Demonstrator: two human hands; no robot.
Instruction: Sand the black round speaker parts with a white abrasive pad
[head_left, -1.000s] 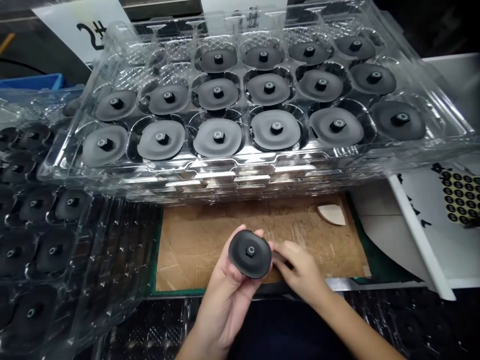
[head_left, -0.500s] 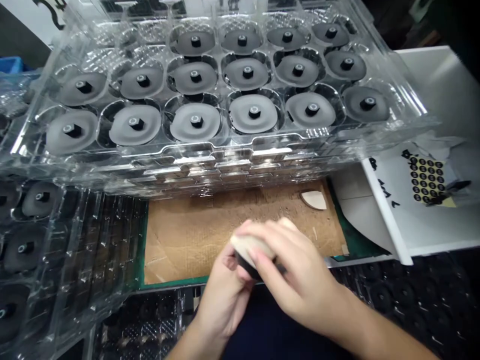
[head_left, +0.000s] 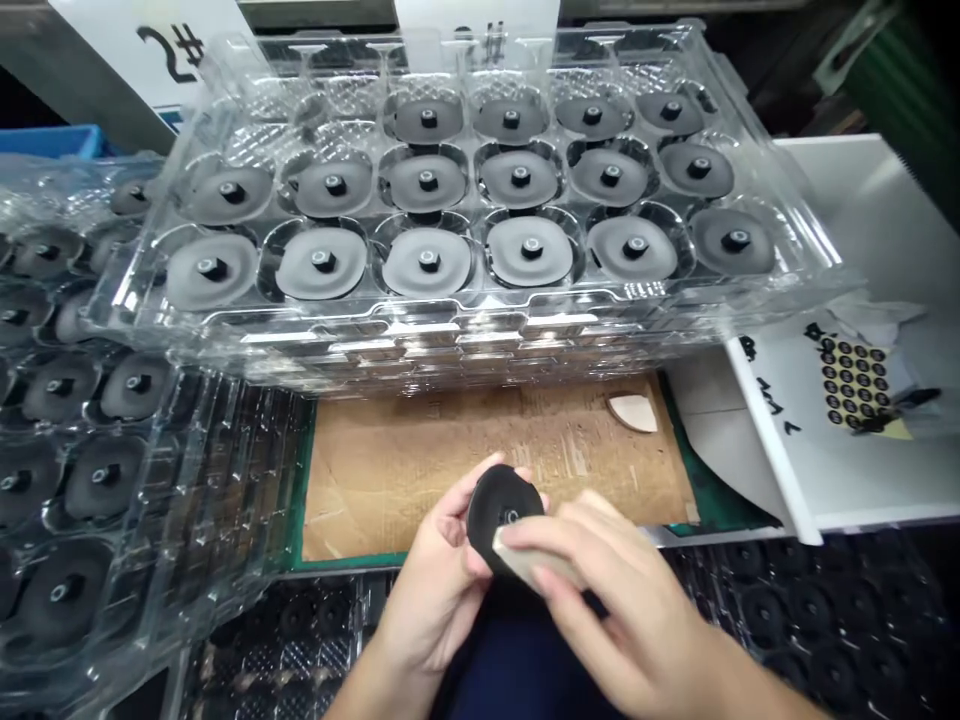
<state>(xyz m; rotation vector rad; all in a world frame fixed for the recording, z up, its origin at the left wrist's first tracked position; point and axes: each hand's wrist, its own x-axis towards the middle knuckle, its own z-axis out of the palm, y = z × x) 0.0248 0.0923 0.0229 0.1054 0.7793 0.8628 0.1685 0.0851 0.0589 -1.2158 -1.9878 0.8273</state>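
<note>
My left hand (head_left: 431,590) is closed around the rim of a black round disc (head_left: 489,500) with a short stub at its centre. The disc is tilted, its stub side facing up. In my right hand (head_left: 626,595), a beige pad (head_left: 534,562) is pinched between thumb and fingers. Its tip lies against the lower right of the disc's face, close to the stub, and the fingers hide part of the disc. Both hands are above the near edge of a brown cardboard sheet (head_left: 390,490).
Stacked clear plastic trays (head_left: 465,305) hold several similar dark discs behind the cardboard. Another tray stack (head_left: 225,480) rises at left. A wedge-shaped pale piece (head_left: 634,411) lies on the cardboard. Round black stickers on a yellow sheet (head_left: 855,385) lie in a white tray (head_left: 847,490) at right.
The beige pad has moved off its place covering the disc toward the right, and the disc has turned so its stub side shows. The view has also shifted a little.
</note>
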